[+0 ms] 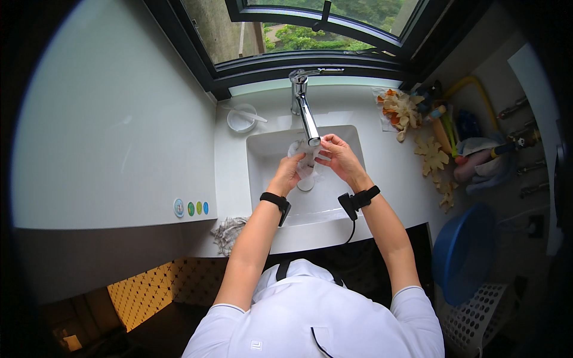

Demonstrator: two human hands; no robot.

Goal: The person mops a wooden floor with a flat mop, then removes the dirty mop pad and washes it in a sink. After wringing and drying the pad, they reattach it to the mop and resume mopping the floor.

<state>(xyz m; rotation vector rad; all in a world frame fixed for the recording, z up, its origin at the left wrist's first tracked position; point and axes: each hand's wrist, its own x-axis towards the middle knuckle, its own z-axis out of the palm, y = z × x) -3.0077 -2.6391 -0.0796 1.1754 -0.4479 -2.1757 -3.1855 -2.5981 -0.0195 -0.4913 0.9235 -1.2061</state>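
Below the spout of the chrome faucet [306,112], a thin, clear plastic item [306,163], perhaps a bag or film, hangs over the white sink [264,179]. My left hand [288,171] grips its left side, with the thumb on top. On the other side, my right hand [338,156] has its thumb and index finger together at the spout's end, seemingly on the item's upper edge; the other fingers are curled. The drain cover [305,184] shows just beneath the plastic. Whether water is running cannot be told.
A clear round bowl [241,123] with a white utensil stands behind left. A crumpled cloth [228,235] lies at the front left edge. Orange and cream artificial leaves [400,109] lie on the right counter. A blue basin [463,255] leans at the right, above a perforated white basket [474,315].
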